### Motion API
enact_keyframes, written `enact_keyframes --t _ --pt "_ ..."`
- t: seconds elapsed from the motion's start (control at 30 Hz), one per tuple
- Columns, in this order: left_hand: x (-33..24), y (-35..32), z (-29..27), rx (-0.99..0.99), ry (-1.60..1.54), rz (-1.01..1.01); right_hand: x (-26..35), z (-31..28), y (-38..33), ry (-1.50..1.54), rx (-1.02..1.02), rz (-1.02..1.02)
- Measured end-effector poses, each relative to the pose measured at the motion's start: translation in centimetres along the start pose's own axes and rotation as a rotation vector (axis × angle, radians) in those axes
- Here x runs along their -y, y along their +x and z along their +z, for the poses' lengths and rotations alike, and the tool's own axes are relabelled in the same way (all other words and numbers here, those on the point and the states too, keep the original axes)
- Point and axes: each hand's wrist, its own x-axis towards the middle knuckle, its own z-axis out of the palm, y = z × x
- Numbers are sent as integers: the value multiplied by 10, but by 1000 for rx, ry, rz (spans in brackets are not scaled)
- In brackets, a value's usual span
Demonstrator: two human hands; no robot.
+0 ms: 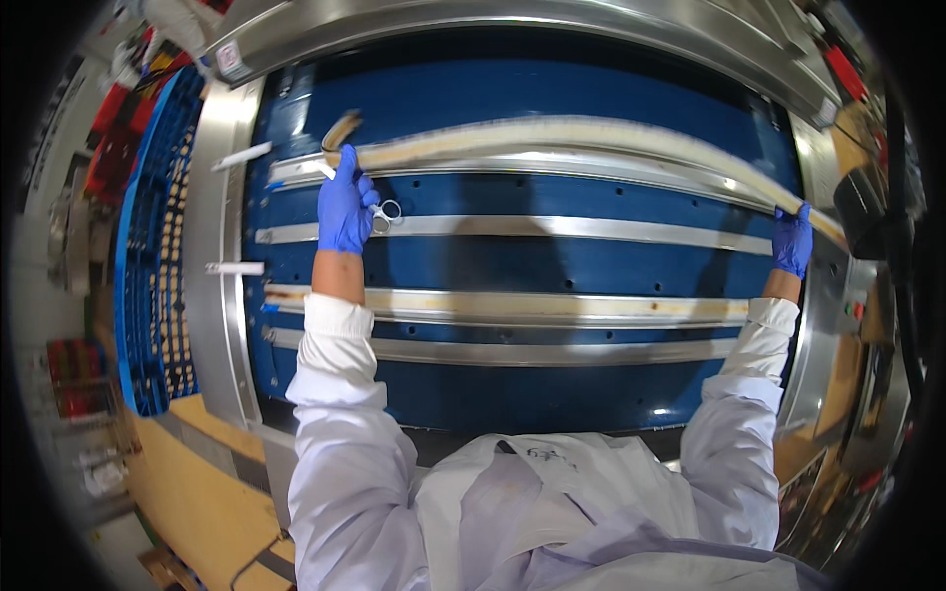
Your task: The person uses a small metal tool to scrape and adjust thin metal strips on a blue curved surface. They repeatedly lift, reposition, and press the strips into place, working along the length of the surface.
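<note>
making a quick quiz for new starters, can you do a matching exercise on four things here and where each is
1. scissors
2. long pale strip
3. blue crate
4. blue work surface

A. beneath the metal rails
B. at the left hand, finger rings showing
C. far left, outside the metal frame
D. running between left hand and right hand

Pairs: 1-B, 2-D, 3-C, 4-A

Blue surface (512, 396), metal rails (591, 228) lying across

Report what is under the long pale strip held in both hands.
Just along the near edge of the strip, a metal rail shows against the blue surface. Whatever the strip covers directly is hidden, and contact with the rail cannot be judged.
</note>
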Motion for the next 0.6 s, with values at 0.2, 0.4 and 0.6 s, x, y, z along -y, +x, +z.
enact_keyframes --t 0.2,0.4,0.6 --pt "-36 41 -62 -297 257 201 -93 131 -30 -99 27 404" --pt "-33 72 -108 -384 464 68 -102 165 -53 -470 -15 536" --pt "-43 89 -103 -430 704 -89 -114 123 -32 -636 -178 541"
